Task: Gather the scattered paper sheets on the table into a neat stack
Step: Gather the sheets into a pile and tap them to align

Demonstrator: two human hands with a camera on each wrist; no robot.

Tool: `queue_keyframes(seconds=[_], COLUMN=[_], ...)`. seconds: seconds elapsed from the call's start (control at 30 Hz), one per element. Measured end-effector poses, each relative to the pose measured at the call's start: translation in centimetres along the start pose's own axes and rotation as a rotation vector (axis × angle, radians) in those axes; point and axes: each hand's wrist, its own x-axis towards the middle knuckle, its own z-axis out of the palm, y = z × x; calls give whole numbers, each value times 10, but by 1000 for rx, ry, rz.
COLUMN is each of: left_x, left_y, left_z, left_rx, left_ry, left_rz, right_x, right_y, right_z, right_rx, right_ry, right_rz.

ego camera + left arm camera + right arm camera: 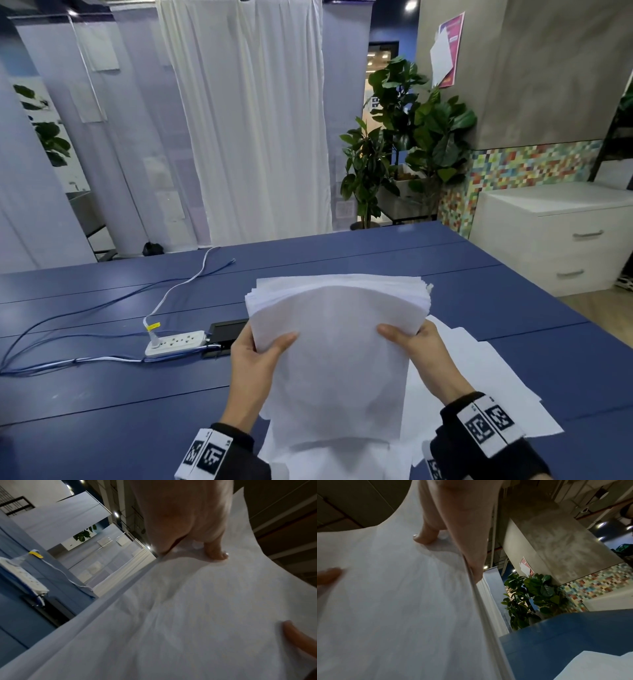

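A thick bundle of white paper sheets [337, 342] is held upright above the blue table [102, 394], its top curling away from me. My left hand [255, 359] grips its left edge, thumb on the front face. My right hand [423, 353] grips the right edge the same way. In the left wrist view the paper [188, 615] fills the frame under my thumb [217, 553]. The right wrist view shows the stack's edge [476, 588] beside my fingers [471, 547]. More loose sheets [479, 377] lie flat on the table beneath and to the right.
A white power strip [176, 342] with blue and white cables lies on the table left of my hands, next to a black cable hatch [224, 334]. White drawers [565, 240] stand beyond the table's right edge. Potted plants [411, 137] stand behind the table.
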Motion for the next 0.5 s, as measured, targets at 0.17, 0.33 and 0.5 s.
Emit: queue_keyframes(seconds=[0.17, 0.33, 0.5], left_x=[-2, -3, 1], left_y=[-14, -10, 4], left_z=[-13, -5, -9], left_rx=[13, -20, -37], left_ry=[15, 10, 31], left_rz=[-36, -98, -6], right_x=[-1, -3, -2], right_y=[3, 8, -15], right_z=[-7, 3, 4], right_rx=[-10, -23, 65], right_ry=[-55, 17, -46], right_rz=[-5, -20, -111])
